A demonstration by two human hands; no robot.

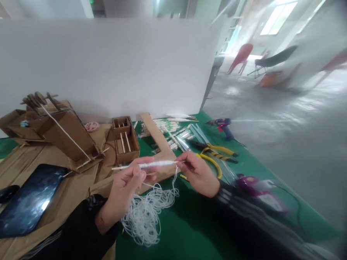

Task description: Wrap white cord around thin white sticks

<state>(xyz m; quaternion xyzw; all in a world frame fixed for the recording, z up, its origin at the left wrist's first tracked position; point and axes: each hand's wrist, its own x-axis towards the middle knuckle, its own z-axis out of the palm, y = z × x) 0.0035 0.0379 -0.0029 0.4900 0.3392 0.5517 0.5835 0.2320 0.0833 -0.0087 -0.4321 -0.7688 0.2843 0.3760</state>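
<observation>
A thin wooden stick wound with white string [159, 163] is held level in front of me. My left hand [129, 182] has its fingers wrapped round the wound part, and the stick's bare end pokes out to the left. The fingertips of my right hand [197, 173] pinch the stick's right end. A strand hangs down beside these fingertips towards a loose, tangled heap of white string [147, 216] lying on the green tabletop [168, 250] below my hands.
Cardboard machine [65, 131] with a pulley stands at left, a tablet [30, 199] before it. Behind my hands are a divided cardboard box [128, 151] and scattered sticks [161, 126]. At right lie yellow-handled pliers [221, 152], a drill [224, 127] and a purple glue gun [252, 184].
</observation>
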